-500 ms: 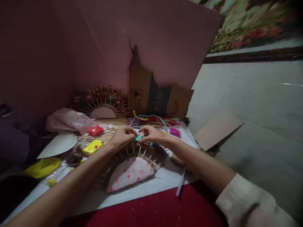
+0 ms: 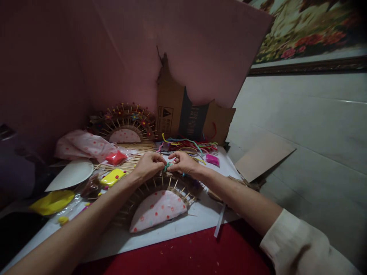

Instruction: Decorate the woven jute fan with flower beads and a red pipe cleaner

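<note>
My left hand (image 2: 148, 165) and my right hand (image 2: 183, 163) meet above a half-round craft piece (image 2: 160, 204) with a dotted pink centre and wooden sticks fanning out of its woven rim. Both hands pinch a small teal and green clay bit (image 2: 167, 165) between their fingertips, right over the tips of the sticks. The fingers are closed round it. A finished half-round piece (image 2: 126, 124) with coloured beads on its sticks stands at the back against the pink wall.
Coloured clay strings (image 2: 187, 145), a magenta clay pack (image 2: 212, 160), red (image 2: 116, 157) and yellow (image 2: 113, 177) packs, a white paper plate (image 2: 70, 174), loose sticks and dotted cloth (image 2: 83, 145) lie on the white sheet (image 2: 172, 229). Cardboard (image 2: 262, 156) lies at the right.
Both hands stay pinched together over the sticks; the right hand's fingers have shifted slightly and the clay bit now shows more green. The view has steadied.
</note>
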### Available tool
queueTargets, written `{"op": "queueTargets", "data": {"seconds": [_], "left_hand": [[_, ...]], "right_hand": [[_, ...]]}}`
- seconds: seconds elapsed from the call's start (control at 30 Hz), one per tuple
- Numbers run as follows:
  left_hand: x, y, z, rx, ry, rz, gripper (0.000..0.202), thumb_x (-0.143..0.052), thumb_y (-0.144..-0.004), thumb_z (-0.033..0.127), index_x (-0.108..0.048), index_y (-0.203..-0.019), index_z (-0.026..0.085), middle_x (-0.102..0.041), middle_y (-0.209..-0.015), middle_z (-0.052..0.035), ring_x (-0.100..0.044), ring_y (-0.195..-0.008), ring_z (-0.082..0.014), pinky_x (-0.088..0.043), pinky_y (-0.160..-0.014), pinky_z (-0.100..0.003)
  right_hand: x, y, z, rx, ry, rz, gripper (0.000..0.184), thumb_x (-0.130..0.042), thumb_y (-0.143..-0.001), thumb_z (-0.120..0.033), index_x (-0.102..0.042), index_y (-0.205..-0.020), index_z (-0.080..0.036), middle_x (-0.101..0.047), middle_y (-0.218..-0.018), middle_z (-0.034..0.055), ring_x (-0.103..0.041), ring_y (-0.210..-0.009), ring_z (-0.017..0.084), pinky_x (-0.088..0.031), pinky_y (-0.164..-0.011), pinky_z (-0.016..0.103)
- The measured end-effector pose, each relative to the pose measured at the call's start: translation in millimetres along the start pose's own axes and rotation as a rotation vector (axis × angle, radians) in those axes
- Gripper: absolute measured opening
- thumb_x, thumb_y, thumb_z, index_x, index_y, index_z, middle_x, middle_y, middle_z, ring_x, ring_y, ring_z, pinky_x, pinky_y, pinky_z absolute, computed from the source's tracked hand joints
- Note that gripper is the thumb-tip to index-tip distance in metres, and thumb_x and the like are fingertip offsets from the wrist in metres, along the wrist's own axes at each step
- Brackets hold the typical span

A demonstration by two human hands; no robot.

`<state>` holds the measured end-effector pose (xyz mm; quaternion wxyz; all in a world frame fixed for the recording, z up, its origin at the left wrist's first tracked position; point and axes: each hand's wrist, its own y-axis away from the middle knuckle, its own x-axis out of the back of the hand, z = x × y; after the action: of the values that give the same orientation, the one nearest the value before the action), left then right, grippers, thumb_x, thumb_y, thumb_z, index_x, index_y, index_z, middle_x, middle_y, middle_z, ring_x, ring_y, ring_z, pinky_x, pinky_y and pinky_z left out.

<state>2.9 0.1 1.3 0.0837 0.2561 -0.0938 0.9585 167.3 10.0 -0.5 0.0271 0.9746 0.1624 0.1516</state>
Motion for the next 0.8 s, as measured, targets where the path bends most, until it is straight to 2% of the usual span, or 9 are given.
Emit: {"op": "queueTargets", "data": {"seconds": [0.27, 0.43, 0.63, 0.8], "left_hand": [[-0.7, 1.1, 3.0, 0.013, 0.052, -0.003, 0.019, -0.053, -0.055, 0.022, -0.066, -0.065, 0.014, -0.052, -0.047, 0.0030, -0.041, -0.045, -0.0091, -0.030, -0.046, -0.021], [-0.4, 0.9, 3.9, 0.021, 0.046, 0.005, 0.020, -0.054, -0.054, 0.022, -0.068, -0.065, 0.013, -0.052, -0.047, 0.0028, -0.042, -0.046, -0.0097, -0.031, -0.047, -0.022], [-0.6, 0.1, 2.4, 0.039, 0.120, 0.030, 0.020, -0.055, -0.052, 0.020, -0.066, -0.067, 0.013, -0.057, -0.052, 0.0019, -0.046, -0.049, -0.0101, -0.035, -0.049, -0.022], [-0.9, -0.3, 2.0, 0.058, 0.162, 0.054, 0.022, -0.057, -0.051, 0.016, -0.064, -0.071, 0.013, -0.060, -0.060, 0.0012, -0.050, -0.052, -0.0106, -0.037, -0.050, -0.022]], "right_hand": [[11.3, 4.1, -6.7, -0.001, -0.041, -0.079, 0.045, -0.078, -0.053, -0.023, -0.055, -0.091, -0.015, -0.050, -0.057, -0.0074, -0.046, -0.054, 0.009, -0.032, -0.054, 0.021], [5.6, 2.1, -3.9, -0.016, -0.071, 0.003, 0.045, -0.078, -0.050, -0.016, -0.053, -0.088, -0.016, -0.047, -0.053, -0.0091, -0.043, -0.050, 0.008, -0.030, -0.052, 0.021], [-4.1, 4.0, -4.8, -0.008, -0.090, 0.058, 0.041, -0.070, -0.056, -0.008, -0.049, -0.090, -0.017, -0.047, -0.053, -0.0103, -0.042, -0.046, 0.006, -0.030, -0.049, 0.019], [-6.1, 3.9, -1.5, 0.025, -0.077, 0.091, 0.047, -0.075, -0.055, -0.012, -0.049, -0.093, -0.018, -0.047, -0.054, -0.0104, -0.043, -0.047, 0.007, -0.031, -0.049, 0.019]]}}
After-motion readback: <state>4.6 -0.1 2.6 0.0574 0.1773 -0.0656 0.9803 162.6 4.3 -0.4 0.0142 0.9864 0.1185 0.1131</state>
